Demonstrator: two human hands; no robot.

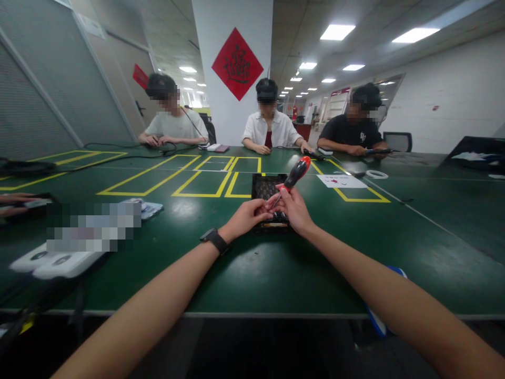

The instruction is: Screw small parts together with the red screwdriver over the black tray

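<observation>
One screwdriver (pixel 298 172), red and black, was gripped in my right hand (pixel 291 206) at frame centre, above one black case (pixel 271 185); my left hand (pixel 252 213) met its shaft end, fingertips pinched together.

A red diamond sign (pixel 237 64) hangs on a white pillar (pixel 232 122).

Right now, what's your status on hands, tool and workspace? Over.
Right hand grips red-and-black screwdriver; left hand near its shaft end. Black case beneath, partly hidden by both hands. White sheet off to the right.
</observation>
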